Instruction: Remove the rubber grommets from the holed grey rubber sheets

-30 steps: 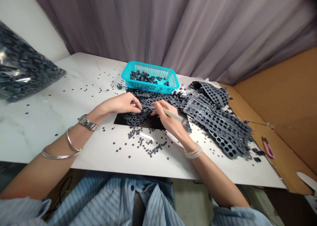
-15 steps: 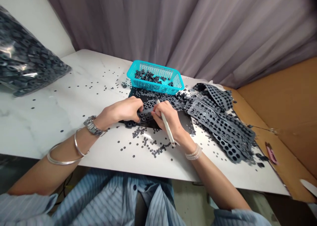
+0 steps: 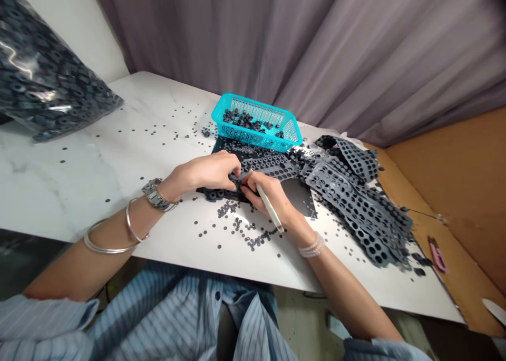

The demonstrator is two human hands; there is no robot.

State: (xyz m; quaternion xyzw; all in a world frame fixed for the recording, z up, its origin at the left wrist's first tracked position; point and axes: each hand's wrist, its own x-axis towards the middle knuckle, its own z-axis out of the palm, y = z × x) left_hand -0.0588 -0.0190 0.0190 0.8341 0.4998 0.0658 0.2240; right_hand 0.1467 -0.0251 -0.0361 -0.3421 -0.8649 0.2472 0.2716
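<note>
The left hand's [image 3: 209, 172] grip on the rubber sheet [image 3: 269, 166] is hidden — fingers cover it.

- A clear plastic bag [image 3: 47, 71] packed with dark rubber rings is set at the far left
- A teal plastic basket [image 3: 256, 139] is placed on the white marble table [image 3: 98, 161]
- A grey curtain [image 3: 316, 45] is hung behind
- A pink box cutter [image 3: 437, 254] is laid on brown cardboard [image 3: 454, 192]

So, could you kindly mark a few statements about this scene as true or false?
1. The right hand holds a slender pale tool. True.
2. The turquoise plastic basket is empty. False: it holds dark rubber rings.
3. The wristwatch is on the right wrist. False: the wristwatch is on the left wrist.
4. Punched rubber sheets lie to the right of the hands. True.
</note>
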